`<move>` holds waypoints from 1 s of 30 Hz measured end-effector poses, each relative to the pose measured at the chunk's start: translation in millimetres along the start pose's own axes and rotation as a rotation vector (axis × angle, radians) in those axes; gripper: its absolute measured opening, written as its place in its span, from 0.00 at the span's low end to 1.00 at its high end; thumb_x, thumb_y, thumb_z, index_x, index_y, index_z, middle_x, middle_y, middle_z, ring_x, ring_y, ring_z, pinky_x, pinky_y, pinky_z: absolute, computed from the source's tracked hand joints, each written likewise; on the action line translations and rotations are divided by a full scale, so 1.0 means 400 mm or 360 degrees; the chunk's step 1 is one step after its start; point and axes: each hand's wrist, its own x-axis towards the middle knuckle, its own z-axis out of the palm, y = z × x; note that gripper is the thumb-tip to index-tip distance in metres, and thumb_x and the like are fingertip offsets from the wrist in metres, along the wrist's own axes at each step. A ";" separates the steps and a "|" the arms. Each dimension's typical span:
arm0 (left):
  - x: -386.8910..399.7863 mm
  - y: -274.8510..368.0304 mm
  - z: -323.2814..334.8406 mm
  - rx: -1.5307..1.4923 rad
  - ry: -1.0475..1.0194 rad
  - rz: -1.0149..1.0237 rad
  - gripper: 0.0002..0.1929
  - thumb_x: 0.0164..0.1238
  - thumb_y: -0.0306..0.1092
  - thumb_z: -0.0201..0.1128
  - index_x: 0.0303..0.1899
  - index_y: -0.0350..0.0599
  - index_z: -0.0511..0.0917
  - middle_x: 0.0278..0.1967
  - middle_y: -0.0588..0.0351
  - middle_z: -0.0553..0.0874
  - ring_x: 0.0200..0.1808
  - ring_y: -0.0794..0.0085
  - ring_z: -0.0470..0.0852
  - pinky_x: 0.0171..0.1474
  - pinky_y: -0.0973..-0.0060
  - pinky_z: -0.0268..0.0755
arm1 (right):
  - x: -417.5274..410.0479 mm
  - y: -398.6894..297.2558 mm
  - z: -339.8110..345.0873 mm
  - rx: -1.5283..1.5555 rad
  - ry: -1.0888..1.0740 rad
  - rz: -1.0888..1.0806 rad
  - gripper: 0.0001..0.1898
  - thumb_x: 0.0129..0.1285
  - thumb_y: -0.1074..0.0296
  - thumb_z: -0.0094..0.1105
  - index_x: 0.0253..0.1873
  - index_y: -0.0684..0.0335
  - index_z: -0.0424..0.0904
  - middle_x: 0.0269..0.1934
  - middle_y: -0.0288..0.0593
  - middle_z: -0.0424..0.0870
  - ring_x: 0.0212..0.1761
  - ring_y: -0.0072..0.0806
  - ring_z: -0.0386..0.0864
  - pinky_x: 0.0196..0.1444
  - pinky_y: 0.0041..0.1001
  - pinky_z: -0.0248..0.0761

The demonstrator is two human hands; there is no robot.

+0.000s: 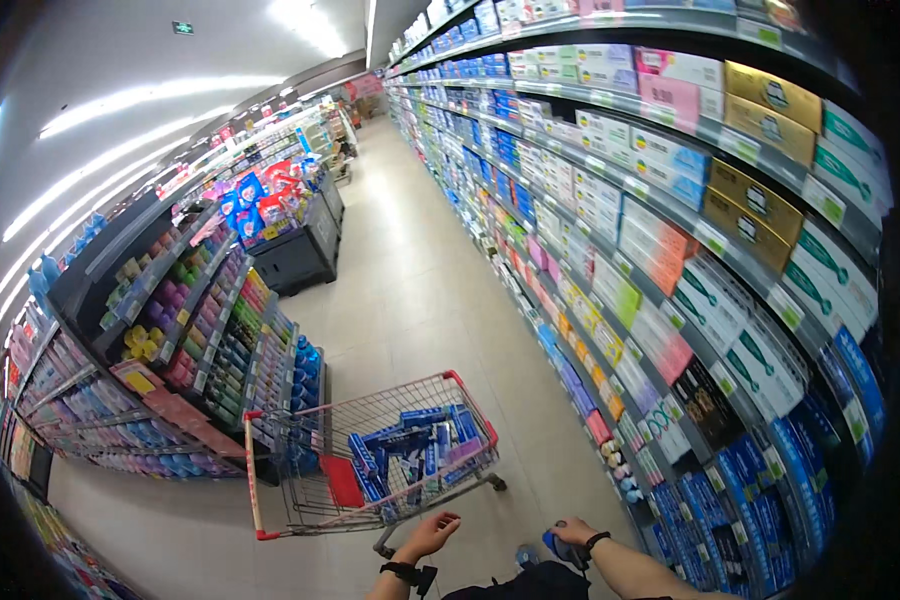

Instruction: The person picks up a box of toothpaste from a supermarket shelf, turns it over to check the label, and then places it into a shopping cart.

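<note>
My left hand hovers beside the near side of a wire shopping cart, its fingers loosely bent and nothing visible in it. Several long blue toothpaste-type boxes lie in a jumble in the cart's basket, with a purple box among them. The cart has red corner fittings and a red panel. To the right, my right hand grips a blue and black handheld device, possibly a barcode scanner; its lower part is partly hidden. Both wrists wear black bands.
Tall shelves of boxed goods run along the right. On the left stands a shelf end with bottles and tubs, close to the cart. A dark bin heaped with bagged goods stands farther along the tiled aisle.
</note>
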 end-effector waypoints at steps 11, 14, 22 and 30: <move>0.382 -0.467 -0.417 -0.0688 0.0725 -0.0205 0.17 0.67 0.39 0.62 0.48 0.34 0.79 0.39 0.51 0.85 0.39 0.69 0.83 0.42 0.73 0.75 | 0.222 0.022 0.067 -0.0202 -0.0025 -0.0067 0.27 0.63 0.53 0.58 0.61 0.67 0.74 0.59 0.55 0.77 0.62 0.45 0.73 0.64 0.38 0.65; 0.449 -0.598 -0.543 -0.1023 0.1019 -0.0263 0.12 0.66 0.38 0.59 0.36 0.36 0.81 0.28 0.56 0.83 0.28 0.74 0.79 0.31 0.74 0.70 | 0.083 0.135 0.093 -0.0053 0.0012 0.0495 0.23 0.65 0.57 0.53 0.58 0.68 0.76 0.57 0.59 0.77 0.61 0.49 0.74 0.63 0.39 0.66; 0.683 -1.062 -0.593 -0.0126 0.0607 -0.1252 0.21 0.58 0.46 0.58 0.46 0.38 0.78 0.42 0.42 0.82 0.45 0.58 0.81 0.48 0.60 0.75 | -0.042 -0.285 0.168 -0.0253 -0.0138 0.0580 0.19 0.64 0.58 0.51 0.50 0.68 0.79 0.50 0.62 0.80 0.54 0.54 0.77 0.57 0.48 0.66; 0.726 -1.011 -0.558 -0.0148 0.0587 -0.1621 0.45 0.53 0.67 0.55 0.62 0.36 0.61 0.61 0.38 0.64 0.61 0.49 0.66 0.60 0.55 0.64 | 0.106 0.056 0.527 -0.1028 0.0265 0.0065 0.14 0.64 0.58 0.52 0.41 0.64 0.80 0.36 0.55 0.83 0.37 0.47 0.79 0.40 0.41 0.69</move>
